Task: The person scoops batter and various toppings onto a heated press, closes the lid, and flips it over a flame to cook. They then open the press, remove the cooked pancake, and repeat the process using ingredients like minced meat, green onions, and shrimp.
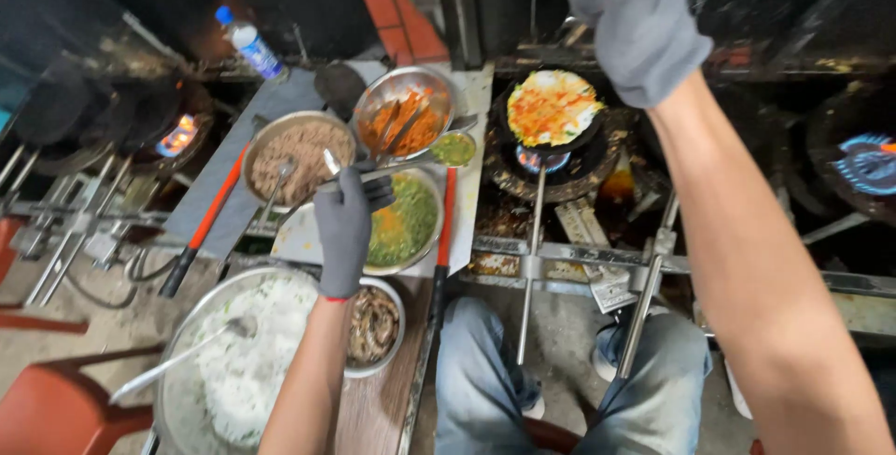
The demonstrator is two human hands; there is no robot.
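My left hand [345, 222], in a grey glove, grips the handle of a metal ladle [455, 149] whose bowl holds green sauce, above the bowl of green and orange mix [411, 222]. My right hand [635, 16], also gloved, is raised high over the stove with its fingers curled; I cannot see anything in it. A small black pan [553, 110] with a yellow-orange omelette sits on a lit burner [537, 161] below my right hand.
Bowls of brown mince [301, 152], orange strips [406, 114], fried pieces [373, 324] and a big rice pan [243, 362] with a spoon. A plastic bottle [247, 42] at the back, more lit burners left [177, 136] and right [863, 161], a red chair [56, 408].
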